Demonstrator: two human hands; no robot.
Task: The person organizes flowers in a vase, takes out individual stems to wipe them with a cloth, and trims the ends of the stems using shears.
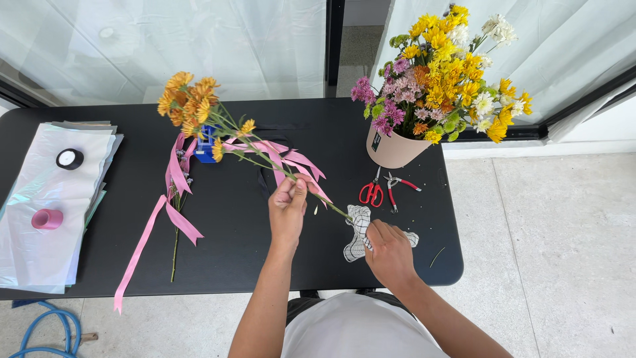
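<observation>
On the table (225,265), the flower bucket (392,147) stands far right, with 2 pairs of scissors (387,191) just near of it. The sheets (46,219) lie at the left edge, bearing 2 rolls (48,218). Ribbons (173,199) lie between.

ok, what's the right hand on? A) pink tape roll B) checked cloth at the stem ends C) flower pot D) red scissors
B: the right hand rests on the black-and-white checked cloth at the lower end of the flower stems that the left hand pinches; the red scissors lie apart, untouched, beside the flower pot.
</observation>
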